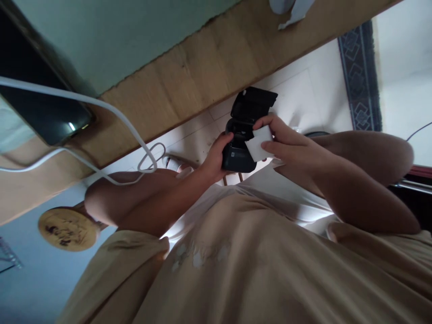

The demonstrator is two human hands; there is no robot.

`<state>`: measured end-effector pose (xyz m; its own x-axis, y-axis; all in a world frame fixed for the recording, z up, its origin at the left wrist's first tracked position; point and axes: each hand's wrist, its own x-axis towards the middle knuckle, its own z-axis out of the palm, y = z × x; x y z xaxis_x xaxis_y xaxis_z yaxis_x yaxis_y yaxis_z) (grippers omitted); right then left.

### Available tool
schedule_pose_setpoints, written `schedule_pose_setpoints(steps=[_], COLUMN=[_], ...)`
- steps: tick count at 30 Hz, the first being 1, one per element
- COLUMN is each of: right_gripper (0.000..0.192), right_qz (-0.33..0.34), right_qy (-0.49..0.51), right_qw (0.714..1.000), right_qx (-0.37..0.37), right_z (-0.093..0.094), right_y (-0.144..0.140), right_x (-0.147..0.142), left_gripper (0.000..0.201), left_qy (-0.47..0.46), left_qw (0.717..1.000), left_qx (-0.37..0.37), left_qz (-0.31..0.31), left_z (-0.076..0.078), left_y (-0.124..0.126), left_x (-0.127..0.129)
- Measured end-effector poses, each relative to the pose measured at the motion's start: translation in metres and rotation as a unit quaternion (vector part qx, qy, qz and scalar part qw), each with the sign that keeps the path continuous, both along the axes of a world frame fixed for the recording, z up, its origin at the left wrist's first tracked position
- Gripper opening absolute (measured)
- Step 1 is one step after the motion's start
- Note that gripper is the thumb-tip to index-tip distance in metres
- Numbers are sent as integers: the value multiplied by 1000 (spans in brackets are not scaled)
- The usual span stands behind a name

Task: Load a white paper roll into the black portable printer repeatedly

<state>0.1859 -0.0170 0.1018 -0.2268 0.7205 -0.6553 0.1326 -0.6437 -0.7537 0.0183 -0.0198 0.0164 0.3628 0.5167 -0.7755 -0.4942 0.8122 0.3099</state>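
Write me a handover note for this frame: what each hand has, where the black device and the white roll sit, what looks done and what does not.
Left hand: grips the small black device from its left side, held above the lap.
Right hand: holds a white paper roll against the device's open compartment.
Done: the device's lid is flipped up and open.
Left: the roll is not seated inside yet, and the lid is not closed.
Nearby: a white cable loops across the wooden desk edge, and a dark screen sits on the desk at left.
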Motion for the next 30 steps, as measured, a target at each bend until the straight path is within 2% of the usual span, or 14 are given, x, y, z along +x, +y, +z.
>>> schedule_pose_setpoints(steps=[5, 9, 14, 19, 23, 27, 30], right_gripper=[36, 37, 40, 35, 39, 48, 42], right_qz=[17, 45, 10, 24, 38, 47, 51], right_qy=[-11, -28, -26, -22, -26, -61, -88], right_qw=[1000, 998, 999, 999, 999, 996, 993], right_qx=[22, 23, 31, 24, 30, 37, 51], right_z=[-5, -14, -18, -17, -17, -19, -19], right_y=[3, 8, 11, 10, 10, 10, 10], right_x=[5, 10, 15, 17, 19, 22, 22], left_gripper=[34, 35, 44, 33, 25, 23, 26], left_qy=[-3, -13, -37, 1, 10, 21, 19], left_qw=[1000, 1000, 999, 1000, 1000, 1000, 1000], left_qx=[0, 5, 15, 16, 20, 16, 17], left_qz=[-9, -12, -28, -15, -10, -8, -8], left_z=[6, 4, -2, -3, -1, -1, -2], left_y=[3, 3, 3, 4, 4, 5, 4], left_x=[1, 2, 3, 6, 7, 6, 5])
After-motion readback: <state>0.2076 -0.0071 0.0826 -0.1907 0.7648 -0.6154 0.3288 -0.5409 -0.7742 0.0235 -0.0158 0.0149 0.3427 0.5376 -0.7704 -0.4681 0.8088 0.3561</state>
